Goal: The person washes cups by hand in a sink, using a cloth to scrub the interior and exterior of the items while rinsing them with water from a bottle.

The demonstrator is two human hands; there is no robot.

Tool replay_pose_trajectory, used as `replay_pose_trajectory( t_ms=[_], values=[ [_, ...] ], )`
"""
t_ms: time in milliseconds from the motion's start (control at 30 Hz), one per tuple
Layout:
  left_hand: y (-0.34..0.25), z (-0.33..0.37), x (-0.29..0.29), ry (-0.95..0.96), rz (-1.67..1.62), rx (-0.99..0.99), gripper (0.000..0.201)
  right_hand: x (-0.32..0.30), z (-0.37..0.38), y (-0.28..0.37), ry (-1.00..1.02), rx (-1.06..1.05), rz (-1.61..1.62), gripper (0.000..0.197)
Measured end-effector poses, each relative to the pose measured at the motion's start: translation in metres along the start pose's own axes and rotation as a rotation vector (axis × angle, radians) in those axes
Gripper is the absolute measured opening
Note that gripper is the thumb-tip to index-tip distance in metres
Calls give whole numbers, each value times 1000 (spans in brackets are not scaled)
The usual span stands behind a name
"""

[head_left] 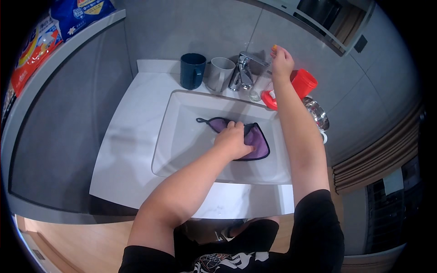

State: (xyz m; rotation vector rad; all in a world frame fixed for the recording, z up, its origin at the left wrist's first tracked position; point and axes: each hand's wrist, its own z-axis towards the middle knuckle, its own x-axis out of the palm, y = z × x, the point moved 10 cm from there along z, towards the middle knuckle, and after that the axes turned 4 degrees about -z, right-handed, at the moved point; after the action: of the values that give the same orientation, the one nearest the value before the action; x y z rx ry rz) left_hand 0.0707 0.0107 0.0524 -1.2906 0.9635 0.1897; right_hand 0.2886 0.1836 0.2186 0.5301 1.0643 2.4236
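Observation:
In the white sink [186,154] lies a purple cloth [258,144] with black edging and a small hanging loop at its left end. My left hand [232,141] is closed on the cloth's middle, fingers at the upper edge and thumb over the lower part. My right hand [283,63] is raised at the back, to the right of the chrome tap [246,73], its fingers curled in. A small orange-yellow spot shows at its fingertips; what it is, I cannot make out. A clear container [257,89] stands behind the right forearm, partly hidden.
A dark teal mug [192,73] and a grey mug [220,75] stand behind the sink. Right of the tap are a red cup [304,83], a red round item [268,100] and a metal bowl [317,113]. Colourful bags [82,13] sit on the left ledge.

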Motion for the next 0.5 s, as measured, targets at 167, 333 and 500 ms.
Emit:
replay_pose_trajectory(
  t_ms=[167,333,500],
  values=[
    [1,0,1,0,6,-7,83,-2,-2,21,-10,1,6,24],
    [0,0,2,22,-36,-4,79,-33,-17,71,-215,-218,-63,21],
    [6,2,2,-43,46,-14,68,-30,-103,87,247,-399,-212,29]
  ],
)
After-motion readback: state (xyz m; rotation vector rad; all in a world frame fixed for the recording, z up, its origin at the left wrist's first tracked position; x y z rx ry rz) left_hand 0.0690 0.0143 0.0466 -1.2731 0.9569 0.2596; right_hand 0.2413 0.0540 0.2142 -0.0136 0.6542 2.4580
